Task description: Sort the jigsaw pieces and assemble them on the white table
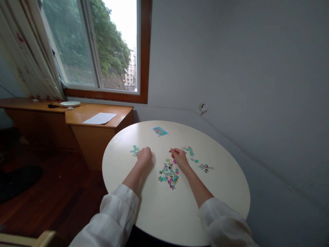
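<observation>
My left hand (pixel 145 155) rests closed on the white round table (pixel 159 212), just right of a small group of teal jigsaw puzzle pieces (pixel 134 150). Its fingers are curled under, so what they hold, if anything, is hidden. My right hand (pixel 178 156) is pinched above the far end of a larger pile of multicoloured puzzle pieces (pixel 169 175). Whatever lies between its fingertips is too small to make out. Beyond that hand lie more teal and grey pieces (pixel 189 151), with another cluster (pixel 206 167) to the right.
A small picture card (pixel 159 131) with a blue background lies near the table's far edge. To the left stands a wooden desk (pixel 120 115) with a sheet of paper (pixel 100 118) and a white plate (pixel 70 104). The wall (pixel 257 85) runs close along the right side.
</observation>
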Action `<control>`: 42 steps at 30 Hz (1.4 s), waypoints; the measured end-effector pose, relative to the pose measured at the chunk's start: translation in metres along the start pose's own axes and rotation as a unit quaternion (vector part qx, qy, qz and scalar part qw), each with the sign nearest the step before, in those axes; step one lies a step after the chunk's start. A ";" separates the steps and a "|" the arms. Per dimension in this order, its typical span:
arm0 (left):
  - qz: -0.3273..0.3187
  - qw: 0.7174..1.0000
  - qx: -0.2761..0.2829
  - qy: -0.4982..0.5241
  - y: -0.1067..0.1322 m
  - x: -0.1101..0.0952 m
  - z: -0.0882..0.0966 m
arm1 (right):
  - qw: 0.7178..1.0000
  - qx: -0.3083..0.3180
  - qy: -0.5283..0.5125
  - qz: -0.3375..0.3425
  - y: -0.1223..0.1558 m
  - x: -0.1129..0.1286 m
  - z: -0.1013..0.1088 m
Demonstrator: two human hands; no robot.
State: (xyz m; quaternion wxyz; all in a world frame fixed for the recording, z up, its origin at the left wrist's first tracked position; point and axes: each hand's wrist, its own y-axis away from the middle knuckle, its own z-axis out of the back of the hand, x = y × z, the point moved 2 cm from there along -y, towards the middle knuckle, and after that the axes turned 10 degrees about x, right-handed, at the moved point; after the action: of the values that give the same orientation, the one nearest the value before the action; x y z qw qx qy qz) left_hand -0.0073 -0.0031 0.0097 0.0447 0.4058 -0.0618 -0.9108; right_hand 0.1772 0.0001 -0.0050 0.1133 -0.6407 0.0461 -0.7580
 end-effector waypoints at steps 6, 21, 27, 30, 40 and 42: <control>-0.087 0.953 0.058 0.286 0.002 -0.019 -0.008 | 1.000 -0.011 0.011 0.017 0.000 0.002 0.001; 0.028 0.677 0.356 0.643 0.012 -0.029 -0.029 | 0.974 0.014 0.179 0.138 0.007 0.013 -0.006; 0.020 0.668 0.355 0.654 0.012 -0.028 -0.029 | 0.956 0.078 0.217 0.179 0.013 0.017 -0.012; 0.027 0.677 0.347 0.648 0.013 -0.029 -0.028 | 0.956 0.096 0.217 0.169 0.014 0.015 -0.012; 0.051 0.670 0.351 0.652 0.005 -0.023 -0.034 | 0.974 0.064 0.174 0.131 0.006 0.007 -0.009; 0.068 0.676 0.356 0.641 0.002 -0.020 -0.037 | 0.975 0.038 0.174 0.135 0.005 0.008 -0.006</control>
State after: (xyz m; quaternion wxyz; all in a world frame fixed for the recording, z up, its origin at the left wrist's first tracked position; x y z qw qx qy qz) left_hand 0.0336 -0.0053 0.0004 -0.0125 0.8704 -0.3645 -0.3308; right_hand 0.1706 -0.0072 0.0000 0.2291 -0.4821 0.1225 -0.8367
